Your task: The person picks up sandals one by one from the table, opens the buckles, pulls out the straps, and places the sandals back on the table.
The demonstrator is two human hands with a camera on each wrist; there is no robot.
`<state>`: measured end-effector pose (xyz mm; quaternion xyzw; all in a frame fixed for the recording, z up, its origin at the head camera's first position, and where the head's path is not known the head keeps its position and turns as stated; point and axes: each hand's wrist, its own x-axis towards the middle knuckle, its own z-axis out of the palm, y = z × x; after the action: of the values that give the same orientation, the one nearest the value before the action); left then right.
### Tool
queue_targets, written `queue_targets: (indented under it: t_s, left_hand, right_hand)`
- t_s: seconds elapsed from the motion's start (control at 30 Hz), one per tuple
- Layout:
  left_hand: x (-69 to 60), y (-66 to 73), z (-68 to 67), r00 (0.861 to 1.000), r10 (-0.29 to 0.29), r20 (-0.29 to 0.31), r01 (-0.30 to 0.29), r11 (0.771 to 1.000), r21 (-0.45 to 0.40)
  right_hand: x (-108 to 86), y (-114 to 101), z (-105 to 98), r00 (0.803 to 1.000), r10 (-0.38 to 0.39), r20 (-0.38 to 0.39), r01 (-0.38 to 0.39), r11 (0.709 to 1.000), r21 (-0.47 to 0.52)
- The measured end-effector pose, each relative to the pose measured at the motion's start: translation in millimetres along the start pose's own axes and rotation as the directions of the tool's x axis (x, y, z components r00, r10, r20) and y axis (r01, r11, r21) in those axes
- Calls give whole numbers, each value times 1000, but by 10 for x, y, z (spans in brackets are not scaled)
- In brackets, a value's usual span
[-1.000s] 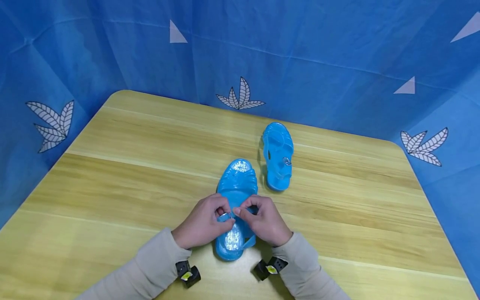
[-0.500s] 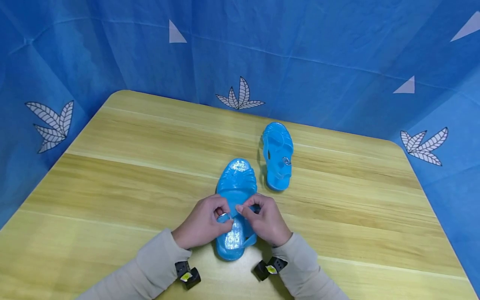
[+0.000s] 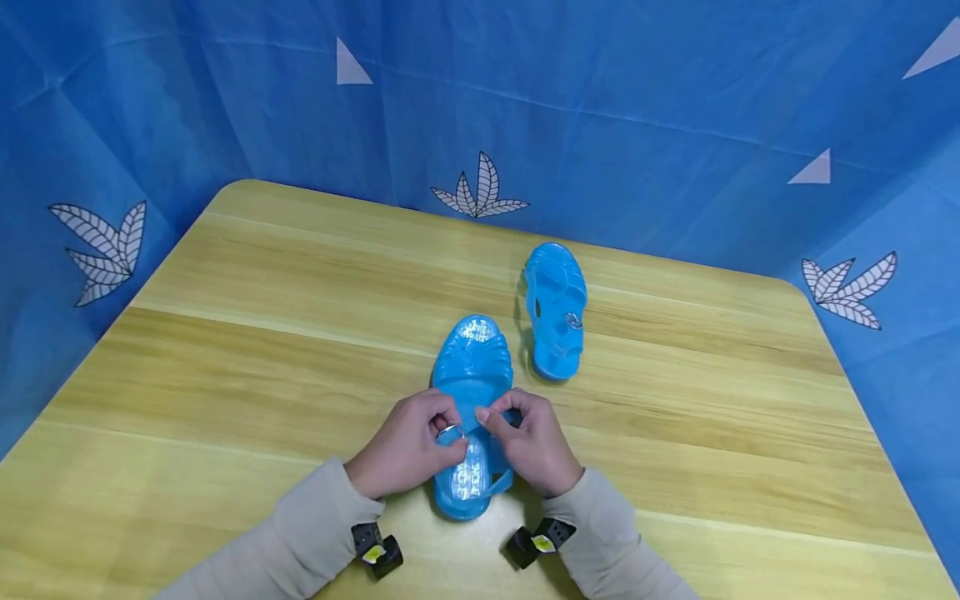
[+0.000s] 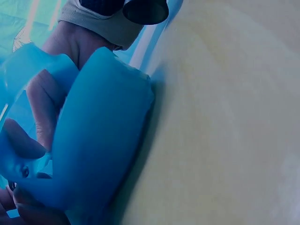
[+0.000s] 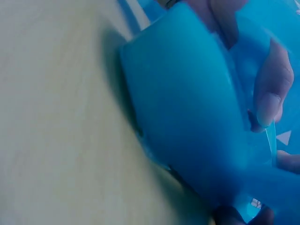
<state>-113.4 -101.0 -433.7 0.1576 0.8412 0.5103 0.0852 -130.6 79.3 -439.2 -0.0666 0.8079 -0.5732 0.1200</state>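
Observation:
A blue sandal (image 3: 474, 379) lies on the table with its toe pointing away from me, and its heel fills much of both wrist views. My left hand (image 3: 408, 446) pinches the ankle strap beside the metal buckle (image 3: 451, 431) on the sandal's left side. Thumb and forefinger of my right hand (image 3: 536, 437) grip the strap on the other side. A thin blue strip of strap (image 5: 271, 140) shows at the fingertips in the right wrist view. Whether the strap passes through the buckle is hidden by the fingers.
A second blue sandal (image 3: 557, 308) with a metal buckle stands farther back, right of the first. The wooden table (image 3: 262, 267) ends at a blue patterned cloth (image 3: 637, 108) behind. Each wrist wears a black strapped-on camera.
My right thumb has shifted slightly right, widening the gap between the two hands' fingertips. The left hand keeps its place at the buckle. Both sandals stay almost where they were.

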Motion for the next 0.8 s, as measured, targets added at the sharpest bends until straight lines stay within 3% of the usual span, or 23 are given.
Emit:
queue_targets:
  t_s: [0.3,0.57,0.8]
  left_hand:
    - [-5,-26,-7,1000,10,-8,-10,1000,-12]
    - [-3,-31,4,1000,-18,-2,18,1000,-13]
    - [7,-40,-11,1000,5,-20,-6,1000,-29]
  right_hand:
    - [31,9,12,995,100,-19,-97,988,120]
    - [19,32,38,991,120,-53,-106,971,215]
    - [56,47,35,984,165,-67,-135,938,320]
